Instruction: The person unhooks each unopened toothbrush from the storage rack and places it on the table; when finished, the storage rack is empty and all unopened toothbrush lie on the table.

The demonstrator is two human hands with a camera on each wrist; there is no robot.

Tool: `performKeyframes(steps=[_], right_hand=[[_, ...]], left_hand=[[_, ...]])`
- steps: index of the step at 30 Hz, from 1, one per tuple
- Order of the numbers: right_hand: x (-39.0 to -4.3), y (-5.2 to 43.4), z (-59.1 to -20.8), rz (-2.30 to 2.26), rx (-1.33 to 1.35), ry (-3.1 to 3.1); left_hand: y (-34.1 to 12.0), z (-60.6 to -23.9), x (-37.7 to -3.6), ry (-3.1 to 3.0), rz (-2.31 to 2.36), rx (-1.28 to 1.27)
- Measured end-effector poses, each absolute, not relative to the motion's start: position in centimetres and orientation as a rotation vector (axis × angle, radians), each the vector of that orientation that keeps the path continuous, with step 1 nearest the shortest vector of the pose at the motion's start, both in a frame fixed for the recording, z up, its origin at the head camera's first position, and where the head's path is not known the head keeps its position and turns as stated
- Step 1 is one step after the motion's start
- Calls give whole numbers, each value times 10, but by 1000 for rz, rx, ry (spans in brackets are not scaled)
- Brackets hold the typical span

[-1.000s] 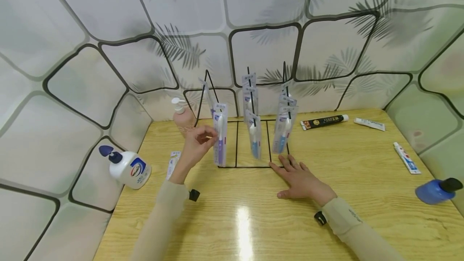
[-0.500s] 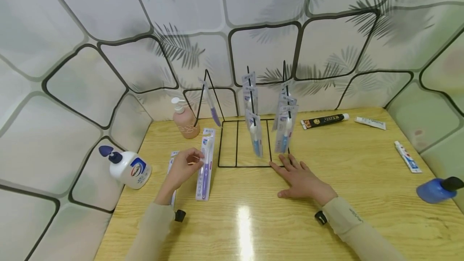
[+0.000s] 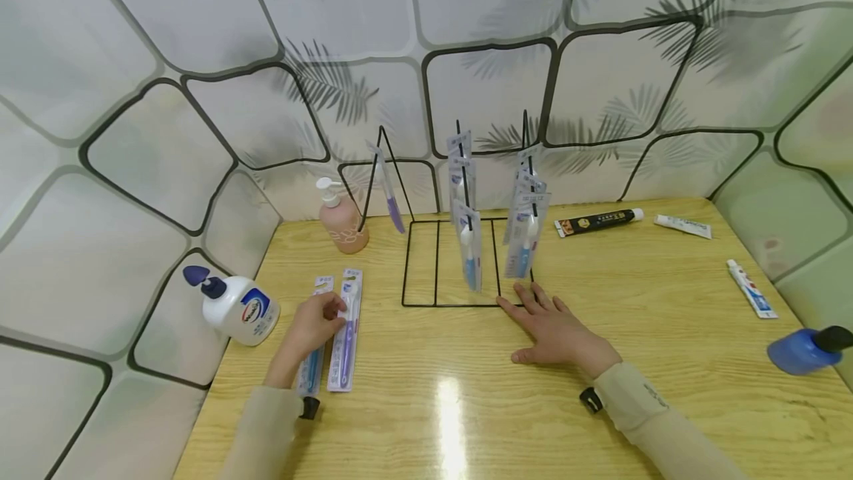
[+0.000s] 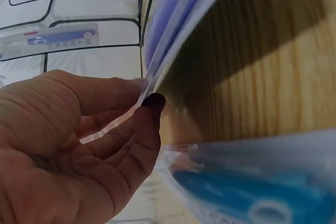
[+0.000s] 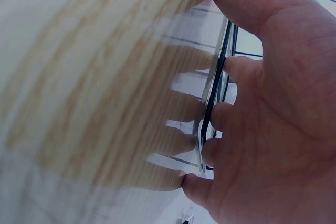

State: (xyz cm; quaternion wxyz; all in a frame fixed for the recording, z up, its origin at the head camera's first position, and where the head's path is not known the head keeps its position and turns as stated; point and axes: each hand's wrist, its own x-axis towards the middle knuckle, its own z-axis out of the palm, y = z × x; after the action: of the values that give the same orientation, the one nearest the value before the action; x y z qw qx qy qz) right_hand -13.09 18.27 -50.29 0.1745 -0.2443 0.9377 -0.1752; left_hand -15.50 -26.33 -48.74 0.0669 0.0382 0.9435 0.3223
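Observation:
My left hand (image 3: 310,327) pinches the edge of a packaged purple toothbrush (image 3: 345,339), close over the table at the left. In the left wrist view, thumb and fingertips grip the pack's thin edge, and the pack tilts up from the wood. Beside it lies a packaged blue toothbrush (image 3: 313,361), partly hidden by the hand. My right hand (image 3: 556,332) lies with its fingers spread at the front right corner of a black wire rack (image 3: 460,307). Packaged toothbrushes hang on its right hook (image 3: 526,243) and middle hook; one purple toothbrush (image 3: 392,206) hangs on the left.
A white pump bottle (image 3: 241,310) and a pink pump bottle (image 3: 343,224) stand at the left. To the right lie a black toothpaste tube (image 3: 600,222), two white toothpaste tubes, and a blue bottle (image 3: 803,351). A patterned curtain encloses the table.
My left hand has taken the purple toothbrush off the rack's left hook and carried it left and toward me, beside the blue one. The right hand stays in place.

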Motion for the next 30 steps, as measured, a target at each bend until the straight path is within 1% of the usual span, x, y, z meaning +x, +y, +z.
performKeyframes(steps=[3,17,30], right_hand=[[-131,183,-504,-494,-690,2658],[-131,183,-503,-515,-700,2653],[-131,183,-502,-514,-693,2654]], left_hand=[[-266,-486,-154,2855,890,141],[-264,-486,-153,2960,692,109],[-254,-487,-150,3009,575,56]])
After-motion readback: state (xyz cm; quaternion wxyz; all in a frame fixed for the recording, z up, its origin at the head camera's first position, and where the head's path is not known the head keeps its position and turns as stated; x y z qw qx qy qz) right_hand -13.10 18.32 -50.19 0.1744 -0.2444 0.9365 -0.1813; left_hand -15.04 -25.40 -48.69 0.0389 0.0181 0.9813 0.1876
